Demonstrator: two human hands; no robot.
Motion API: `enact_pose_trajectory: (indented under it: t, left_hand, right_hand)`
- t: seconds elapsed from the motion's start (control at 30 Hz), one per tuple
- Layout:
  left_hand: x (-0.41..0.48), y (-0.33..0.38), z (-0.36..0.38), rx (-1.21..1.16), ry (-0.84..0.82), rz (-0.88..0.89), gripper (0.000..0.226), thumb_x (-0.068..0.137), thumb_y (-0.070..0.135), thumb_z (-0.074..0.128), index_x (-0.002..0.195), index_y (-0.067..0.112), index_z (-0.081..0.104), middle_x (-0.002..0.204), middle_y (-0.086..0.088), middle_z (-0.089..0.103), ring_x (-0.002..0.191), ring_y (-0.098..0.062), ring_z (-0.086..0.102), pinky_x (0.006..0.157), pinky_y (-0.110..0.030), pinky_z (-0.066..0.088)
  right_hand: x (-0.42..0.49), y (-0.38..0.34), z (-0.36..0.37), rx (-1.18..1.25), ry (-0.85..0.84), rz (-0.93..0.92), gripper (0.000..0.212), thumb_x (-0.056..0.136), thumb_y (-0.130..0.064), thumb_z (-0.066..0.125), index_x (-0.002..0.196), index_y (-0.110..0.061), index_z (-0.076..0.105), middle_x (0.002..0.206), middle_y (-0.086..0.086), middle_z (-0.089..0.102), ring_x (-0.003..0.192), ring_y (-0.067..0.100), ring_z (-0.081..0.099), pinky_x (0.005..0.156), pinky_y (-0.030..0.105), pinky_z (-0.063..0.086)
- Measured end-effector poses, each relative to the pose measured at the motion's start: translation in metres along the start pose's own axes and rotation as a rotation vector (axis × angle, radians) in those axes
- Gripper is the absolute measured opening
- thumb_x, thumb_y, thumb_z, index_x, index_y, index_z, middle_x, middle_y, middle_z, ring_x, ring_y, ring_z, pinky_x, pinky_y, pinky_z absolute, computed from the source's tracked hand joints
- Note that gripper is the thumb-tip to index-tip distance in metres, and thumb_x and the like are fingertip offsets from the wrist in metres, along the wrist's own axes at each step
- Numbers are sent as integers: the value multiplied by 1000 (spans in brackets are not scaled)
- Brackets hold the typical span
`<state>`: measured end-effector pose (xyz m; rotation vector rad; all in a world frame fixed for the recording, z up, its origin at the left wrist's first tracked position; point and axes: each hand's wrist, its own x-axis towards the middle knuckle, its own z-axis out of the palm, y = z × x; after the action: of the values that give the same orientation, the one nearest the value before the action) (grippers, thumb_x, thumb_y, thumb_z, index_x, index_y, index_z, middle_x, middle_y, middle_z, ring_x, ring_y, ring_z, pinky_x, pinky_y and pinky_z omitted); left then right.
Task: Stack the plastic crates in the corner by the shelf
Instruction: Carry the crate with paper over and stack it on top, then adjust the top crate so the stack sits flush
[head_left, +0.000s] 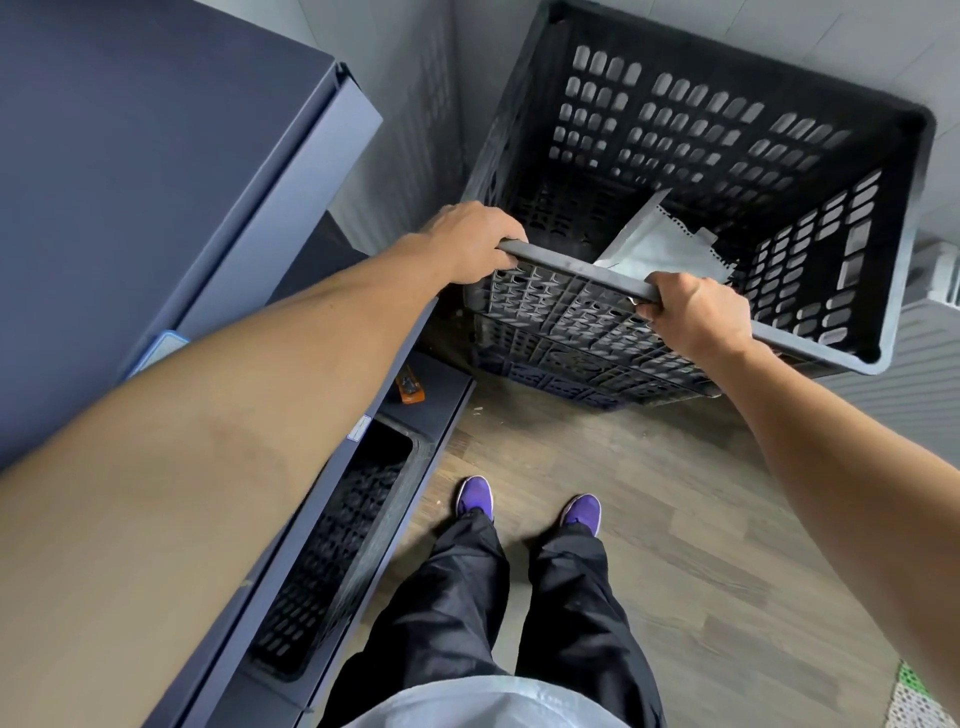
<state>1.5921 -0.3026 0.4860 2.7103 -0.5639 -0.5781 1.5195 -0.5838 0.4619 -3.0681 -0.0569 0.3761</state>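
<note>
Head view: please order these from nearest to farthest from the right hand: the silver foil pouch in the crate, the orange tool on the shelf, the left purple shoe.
1. Silver foil pouch, just above the right hand, inside the black plastic crate.
2. Orange tool, left, on the dark blue shelf.
3. Left purple shoe, below, on the floor.

Three stacked crates (597, 332) (a fourth on the shelf (332, 545)), two hands (467, 244), two shoes (474, 496)

Single head view, looking steeply down, close over crate (691, 208) in corner beside shelf (156, 171).

left: shelf (156, 171) close beside crate (727, 156) | behind: walls | near floor (597, 467) open
</note>
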Motion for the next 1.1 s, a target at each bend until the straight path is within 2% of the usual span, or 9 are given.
enact_pose_trajectory:
  t: [0.1, 0.17, 0.3, 0.43, 0.57, 0.73, 0.87, 1.0, 1.1]
  left_hand:
    - [-3, 10, 9, 37, 70, 6, 24, 93, 32, 62, 117, 32, 65, 104, 4, 62, 118, -26, 54, 114, -62, 5]
    - [-7, 13, 12, 23, 109, 31, 28, 94, 29, 62, 122, 32, 64, 121, 4, 60, 133, -24, 45, 116, -62, -1]
    - [-22, 3, 31, -17, 266, 46, 48, 96, 16, 58, 142, 27, 49, 161, -2, 26, 151, -18, 11, 120, -51, 12]
    - [-45, -1, 62, -45, 429, 44, 71, 93, 2, 54, 155, 24, 27, 165, 1, 10, 152, -15, 0, 108, -34, 36]
    - [-51, 10, 70, -66, 432, 6, 78, 92, 4, 55, 157, 22, 18, 166, 0, 3, 152, -18, -6, 102, -29, 40]
    - [-58, 23, 82, -91, 450, -14, 79, 91, 3, 56, 157, 19, 15, 166, -4, 0, 152, -20, -6, 117, -37, 27]
    - [-69, 41, 101, -112, 498, -32, 76, 90, 2, 56, 156, 17, 20, 165, -8, 2, 152, -24, -1, 118, -40, 28]
    - [-78, 61, 127, -117, 559, -45, 64, 90, 8, 56, 150, 13, 34, 154, -10, 28, 143, -28, 26, 114, -41, 34]
    - [-79, 66, 166, -183, 535, -97, 49, 93, 17, 58, 141, 12, 46, 135, -6, 47, 124, -26, 46, 99, -43, 44]
  right_hand:
    - [1, -2, -1, -5, -21, 29, 20, 95, -35, 58, 100, -16, 60, 86, 13, 66, 81, 35, 62, 68, 39, 45]
    - [2, -3, -2, 1, -32, 42, 20, 95, -35, 58, 100, -16, 61, 89, 13, 67, 83, 34, 62, 72, 39, 45]
    - [3, -4, 3, 3, -9, 84, 22, 94, -38, 57, 100, -17, 61, 88, 11, 68, 84, 32, 63, 82, 42, 41]
    - [3, -5, 7, -14, 21, 112, 22, 93, -38, 58, 100, -17, 61, 89, 10, 67, 86, 32, 61, 80, 41, 34]
    - [1, -9, 7, 9, 15, 135, 24, 92, -35, 60, 108, -18, 58, 101, 12, 65, 97, 34, 59, 83, 43, 36]
    - [-13, -24, -1, 29, 37, 122, 46, 89, -25, 61, 131, -13, 46, 116, 18, 58, 107, 38, 52, 90, 46, 39]
    - [-45, -41, 7, 33, 243, -42, 61, 82, -11, 58, 139, -3, 39, 126, 18, 52, 113, 34, 47, 100, 43, 37]
    - [-78, -53, 22, 128, 380, -180, 65, 80, 0, 50, 143, -3, 38, 145, 20, 39, 133, 36, 35, 112, 44, 31]
    - [-95, -51, 60, 156, 314, -272, 56, 80, 1, 53, 135, -7, 49, 139, 16, 45, 118, 34, 44, 98, 43, 45]
